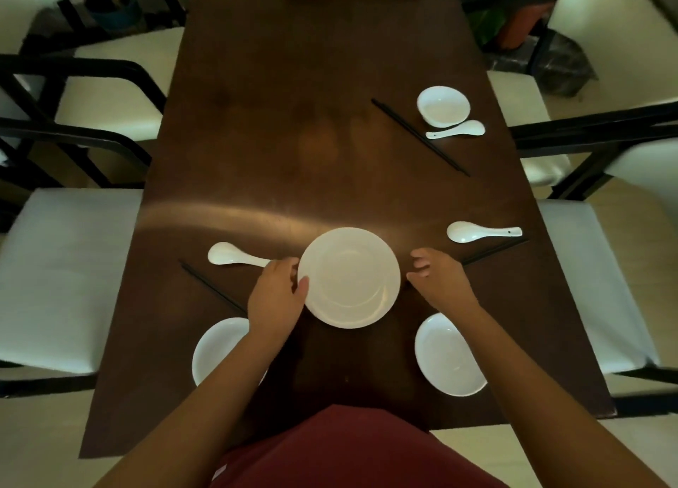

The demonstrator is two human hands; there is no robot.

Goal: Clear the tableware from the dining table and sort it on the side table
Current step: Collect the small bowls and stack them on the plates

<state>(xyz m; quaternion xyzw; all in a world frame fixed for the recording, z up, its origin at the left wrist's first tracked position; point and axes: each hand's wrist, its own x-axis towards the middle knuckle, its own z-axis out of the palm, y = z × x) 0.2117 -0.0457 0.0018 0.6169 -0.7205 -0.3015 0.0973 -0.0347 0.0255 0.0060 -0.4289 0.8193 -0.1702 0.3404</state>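
Observation:
A white plate (350, 278) lies in the near middle of the dark wooden dining table (293, 120). My left hand (277, 296) grips its left rim, thumb on top. My right hand (438, 280) hovers just right of the plate, fingers apart, holding nothing. Two white bowls sit near me, one at the left (216, 351) partly under my forearm, one at the right (449, 355). A small bowl (443, 105) stands far right. White spoons lie at the left (234, 258), right (482, 231) and far right (455, 130). Black chopsticks lie at the left (212, 287), right (493, 251) and far right (418, 136).
Cream-cushioned chairs with black frames stand along both sides, at the left (62, 278) and right (594, 282). Potted plants (513, 21) stand on the floor beyond the far corners. The side table is out of view.

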